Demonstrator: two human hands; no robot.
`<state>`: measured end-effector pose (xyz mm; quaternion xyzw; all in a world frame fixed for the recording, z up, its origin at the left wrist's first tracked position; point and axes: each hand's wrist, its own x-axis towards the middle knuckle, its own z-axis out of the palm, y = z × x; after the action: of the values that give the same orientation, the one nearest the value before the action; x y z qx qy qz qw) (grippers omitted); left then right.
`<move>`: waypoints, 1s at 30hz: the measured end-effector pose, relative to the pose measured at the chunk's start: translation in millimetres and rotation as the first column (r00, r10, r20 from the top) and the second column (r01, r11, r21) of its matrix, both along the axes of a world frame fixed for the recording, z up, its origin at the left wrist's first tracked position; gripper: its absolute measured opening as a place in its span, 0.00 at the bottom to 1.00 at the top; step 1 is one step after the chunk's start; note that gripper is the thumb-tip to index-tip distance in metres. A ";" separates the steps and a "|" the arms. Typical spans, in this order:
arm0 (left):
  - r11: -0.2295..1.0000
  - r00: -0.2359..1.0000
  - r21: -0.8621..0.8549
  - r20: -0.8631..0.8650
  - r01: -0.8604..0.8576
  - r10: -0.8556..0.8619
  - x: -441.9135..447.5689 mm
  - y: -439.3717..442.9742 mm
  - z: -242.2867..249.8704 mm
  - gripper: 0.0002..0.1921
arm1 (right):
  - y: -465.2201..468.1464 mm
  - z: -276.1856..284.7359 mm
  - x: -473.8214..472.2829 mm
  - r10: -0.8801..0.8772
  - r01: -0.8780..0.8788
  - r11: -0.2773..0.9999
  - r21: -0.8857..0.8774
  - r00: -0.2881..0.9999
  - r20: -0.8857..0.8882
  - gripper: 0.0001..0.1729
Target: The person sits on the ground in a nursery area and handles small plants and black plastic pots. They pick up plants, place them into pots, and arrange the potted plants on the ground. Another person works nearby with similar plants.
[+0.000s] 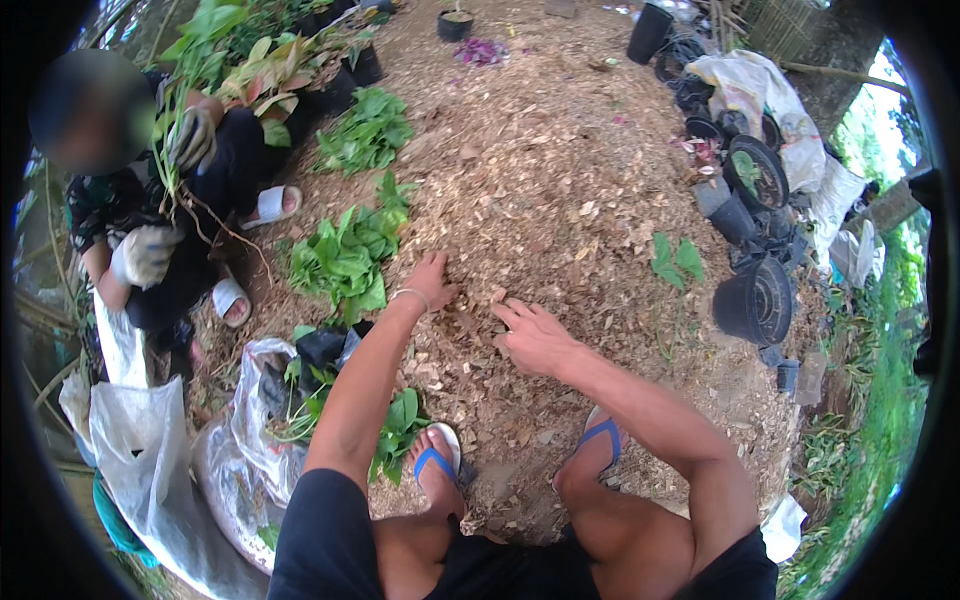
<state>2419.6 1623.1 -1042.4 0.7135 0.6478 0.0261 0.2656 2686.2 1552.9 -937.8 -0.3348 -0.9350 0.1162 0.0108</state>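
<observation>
A broad mound of wood shavings and soil (525,202) lies before me. My left hand (431,283) rests on its near side, thumb apart from the fingers, with fingertips partly lost among the chips. Opposite it, my right hand (534,335) is spread palm down, and its fingertips touch the shavings. A darker hollow (469,326) lies between the two hands. Beside my left hand is a heap of leafy green cuttings (341,255). Farther up the left edge sits a second leafy heap (367,131). I see nothing held in either hand.
At left, a crouching person in gloves (191,139) holds long-stemmed, rooted plants (174,150). Plastic sacks (142,457) lie lower left. Black plant pots (750,304) and white sacking (757,97) line the right side. A leafy sprig (675,261) lies on the mound's right.
</observation>
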 end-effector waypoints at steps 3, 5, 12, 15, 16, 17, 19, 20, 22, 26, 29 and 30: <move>1.000 0.999 0.001 -0.039 0.012 -0.012 1.0 -5.8 -0.8 0.43 | 22.1 -19.4 9.7 -0.239 0.255 0.946 0.201 0.966 -0.100 0.29; 1.000 0.998 0.006 -0.057 0.019 -0.018 -1.7 -10.2 0.8 0.42 | 59.5 -14.3 32.2 -0.411 0.496 0.815 0.299 0.859 -0.305 0.34; 0.999 0.999 0.011 -0.026 0.043 -0.043 -7.1 -11.0 -4.6 0.41 | 46.6 -36.0 45.9 -0.346 0.369 0.901 -0.228 0.929 0.135 0.41; 0.997 0.996 0.068 -0.090 0.033 -0.027 -4.2 -11.2 -11.4 0.42 | 40.9 -43.4 44.3 -0.328 0.359 0.905 -0.228 0.930 0.163 0.40; 0.996 0.996 0.084 -0.087 0.042 -0.035 -3.3 -10.5 -12.4 0.42 | 46.6 -42.5 44.0 -0.366 0.386 0.909 -0.155 0.919 0.143 0.39; 0.996 0.996 0.082 -0.082 0.044 -0.038 -2.8 -9.4 -12.5 0.42 | 54.4 -40.3 42.8 -0.410 0.432 0.898 -0.088 0.891 0.196 0.39; 0.997 0.996 0.068 -0.085 0.043 -0.038 -1.9 -8.6 -11.4 0.42 | 64.9 -33.7 44.2 -0.519 0.517 0.849 -0.108 0.855 0.012 0.34; 0.997 0.995 0.061 -0.090 0.038 -0.033 -1.4 -7.4 -10.5 0.42 | 67.0 -31.0 42.8 -0.527 0.524 0.849 -0.066 0.849 -0.041 0.33; 0.999 0.994 0.026 -0.099 0.040 -0.037 -1.2 -5.9 -8.9 0.41 | 61.9 -28.4 35.6 -0.436 0.435 0.900 0.038 0.899 0.045 0.28; 0.998 0.992 0.033 -0.114 0.049 -0.045 -1.4 -6.1 -7.7 0.40 | 21.0 -32.1 12.7 -0.343 0.388 0.919 -0.066 0.872 0.349 0.37; 0.998 0.992 0.044 -0.122 0.047 -0.041 0.3 -6.3 -6.1 0.39 | -13.9 -37.4 -9.4 -0.310 0.272 0.909 0.316 0.947 0.077 0.38; 0.999 0.992 0.028 -0.124 0.040 -0.036 1.8 -5.4 -4.7 0.39 | -25.8 -39.8 -14.2 -0.150 0.148 0.952 0.267 0.989 -0.016 0.40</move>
<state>2421.5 1617.6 -1047.1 0.7299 0.6489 -0.0131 0.2144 2672.0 1527.1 -977.6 -0.4001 -0.9142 -0.0130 0.0624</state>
